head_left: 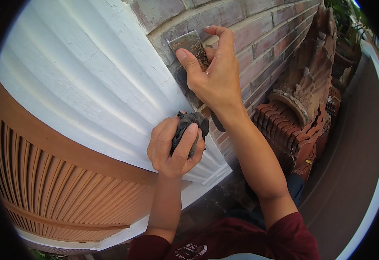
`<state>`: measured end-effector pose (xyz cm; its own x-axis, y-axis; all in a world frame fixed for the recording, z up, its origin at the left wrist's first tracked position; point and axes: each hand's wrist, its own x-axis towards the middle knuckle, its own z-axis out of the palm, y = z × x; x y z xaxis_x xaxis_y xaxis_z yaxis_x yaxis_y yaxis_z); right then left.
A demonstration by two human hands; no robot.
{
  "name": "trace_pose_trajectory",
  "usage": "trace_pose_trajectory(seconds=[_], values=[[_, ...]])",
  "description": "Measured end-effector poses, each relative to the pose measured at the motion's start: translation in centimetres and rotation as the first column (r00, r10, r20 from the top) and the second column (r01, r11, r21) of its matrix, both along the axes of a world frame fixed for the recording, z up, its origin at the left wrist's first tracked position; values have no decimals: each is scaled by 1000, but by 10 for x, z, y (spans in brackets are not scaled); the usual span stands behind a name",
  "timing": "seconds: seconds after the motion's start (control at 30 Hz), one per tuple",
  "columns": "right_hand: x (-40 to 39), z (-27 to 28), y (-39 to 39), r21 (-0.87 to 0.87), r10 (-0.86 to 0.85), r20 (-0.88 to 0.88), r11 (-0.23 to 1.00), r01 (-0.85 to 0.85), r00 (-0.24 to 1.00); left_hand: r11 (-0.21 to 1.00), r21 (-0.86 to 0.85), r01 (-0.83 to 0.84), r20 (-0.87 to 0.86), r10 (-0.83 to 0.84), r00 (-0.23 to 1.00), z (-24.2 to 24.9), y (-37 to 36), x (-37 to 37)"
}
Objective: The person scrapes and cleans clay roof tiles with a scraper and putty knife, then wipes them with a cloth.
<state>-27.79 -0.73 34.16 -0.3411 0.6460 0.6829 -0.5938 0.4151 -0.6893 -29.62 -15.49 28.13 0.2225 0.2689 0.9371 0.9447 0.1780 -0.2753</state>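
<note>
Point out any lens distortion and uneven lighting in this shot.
Head view: strong fisheye bending, black corners, courses of the brick wall curving; the white fluted panel brightly lit with soft shading in its grooves; deep shadow low in the middle, slightly hazy; small bright glare at upper right.

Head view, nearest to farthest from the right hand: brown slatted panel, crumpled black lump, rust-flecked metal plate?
1. Rust-flecked metal plate, in the right hand.
2. Crumpled black lump, in the left hand.
3. Brown slatted panel, far left.

Left hand [176,149]: lower, fingers curled
Right hand [215,80]: higher, thumb extended, index bent
Left forearm [165,201]: upright
Right forearm [256,154]: slanting up-left
</note>
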Motion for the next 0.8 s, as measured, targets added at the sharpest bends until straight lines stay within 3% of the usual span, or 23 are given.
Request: trace_pose_trajectory(seconds=[0.17, 0.37, 0.47, 0.8], values=[[-1, 3, 2, 3, 14, -23, 1000, -14, 1000, 1000, -4, -20, -5, 20, 1000, 2, 0, 1], [7, 7, 3, 14, 12, 66, 1000, -13, 998, 1000, 2, -21, 2, 21, 1000, -1, 1, 1], [1, 6, 3, 11, 7, -23, 1000, -7, 1000, 999, 8, -40, 3, 40, 999, -1, 3, 1], [1, 8, 2, 9, -29, 8, 1000, 29, 1000, 999, 33, -35, -1, 35, 999, 0, 5, 0]])
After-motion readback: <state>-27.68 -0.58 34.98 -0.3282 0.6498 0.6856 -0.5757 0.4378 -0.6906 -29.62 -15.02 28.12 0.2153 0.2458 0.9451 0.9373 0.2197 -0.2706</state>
